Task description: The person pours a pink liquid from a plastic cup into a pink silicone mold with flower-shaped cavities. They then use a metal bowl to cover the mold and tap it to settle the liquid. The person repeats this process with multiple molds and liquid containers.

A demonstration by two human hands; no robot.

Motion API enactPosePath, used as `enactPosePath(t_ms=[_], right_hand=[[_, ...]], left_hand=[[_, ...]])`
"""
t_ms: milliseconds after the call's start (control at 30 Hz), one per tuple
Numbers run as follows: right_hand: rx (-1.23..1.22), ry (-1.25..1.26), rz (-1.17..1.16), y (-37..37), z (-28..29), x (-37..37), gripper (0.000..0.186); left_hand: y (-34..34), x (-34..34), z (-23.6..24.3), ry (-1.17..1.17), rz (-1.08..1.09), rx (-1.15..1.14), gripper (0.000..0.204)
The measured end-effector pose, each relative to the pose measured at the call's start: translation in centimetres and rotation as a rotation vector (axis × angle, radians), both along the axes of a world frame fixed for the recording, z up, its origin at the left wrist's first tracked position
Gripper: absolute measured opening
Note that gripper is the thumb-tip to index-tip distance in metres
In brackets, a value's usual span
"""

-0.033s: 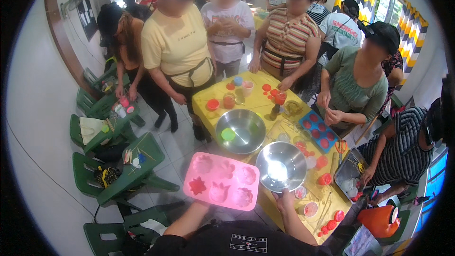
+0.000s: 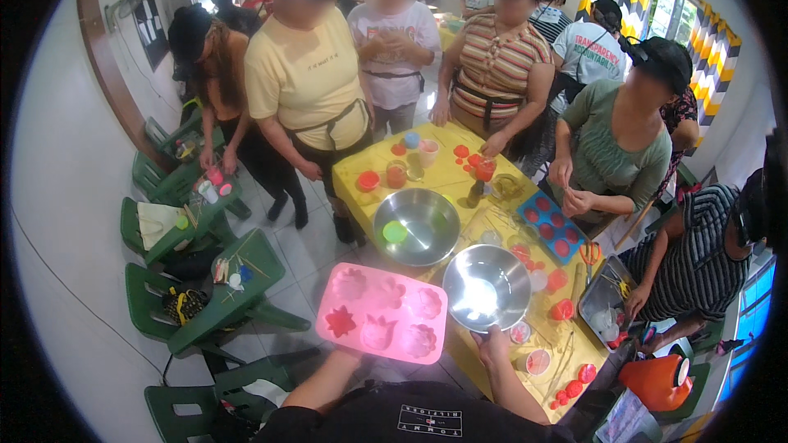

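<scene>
Head view, and here's the yellow-covered table (image 2: 369, 161) spreading wide, pink mold (image 2: 400, 310) out by its near-left edge, steel bowl (image 2: 510, 280) just right of that. Left hand (image 2: 346, 356), partly hidden, supports the mold from beneath; right hand (image 2: 492, 349) clasps the bowl's near rim, and one red star-shaped piece (image 2: 340, 322) sits in the mold.

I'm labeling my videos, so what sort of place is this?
Probably a classroom or community room hosting a craft workshop: green chairs with writing arms stand on the left, people gather around a yellow-covered table, and a pink mold is held nearby.
</scene>
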State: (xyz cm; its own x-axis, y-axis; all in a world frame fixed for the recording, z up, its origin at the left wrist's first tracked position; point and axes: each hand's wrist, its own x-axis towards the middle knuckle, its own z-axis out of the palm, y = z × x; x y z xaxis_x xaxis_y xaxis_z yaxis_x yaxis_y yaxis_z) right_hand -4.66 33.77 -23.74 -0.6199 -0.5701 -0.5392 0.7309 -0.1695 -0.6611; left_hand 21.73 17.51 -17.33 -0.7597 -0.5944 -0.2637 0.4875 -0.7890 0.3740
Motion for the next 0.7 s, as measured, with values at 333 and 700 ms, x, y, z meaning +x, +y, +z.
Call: enactPosePath(t_ms=[333, 700], right_hand=[[0.013, 0.031, -0.058, 0.0, 2.4, 0.3, 0.051], [0.092, 0.098, -0.004, 1.2, 5.9, 0.6, 0.062]], left_hand=[[-0.1, 1.1, -0.2, -0.013, 0.02, -0.034, 0.047], [-0.5, 1.7, -0.5, -0.022, 0.034, -0.065, 0.047]])
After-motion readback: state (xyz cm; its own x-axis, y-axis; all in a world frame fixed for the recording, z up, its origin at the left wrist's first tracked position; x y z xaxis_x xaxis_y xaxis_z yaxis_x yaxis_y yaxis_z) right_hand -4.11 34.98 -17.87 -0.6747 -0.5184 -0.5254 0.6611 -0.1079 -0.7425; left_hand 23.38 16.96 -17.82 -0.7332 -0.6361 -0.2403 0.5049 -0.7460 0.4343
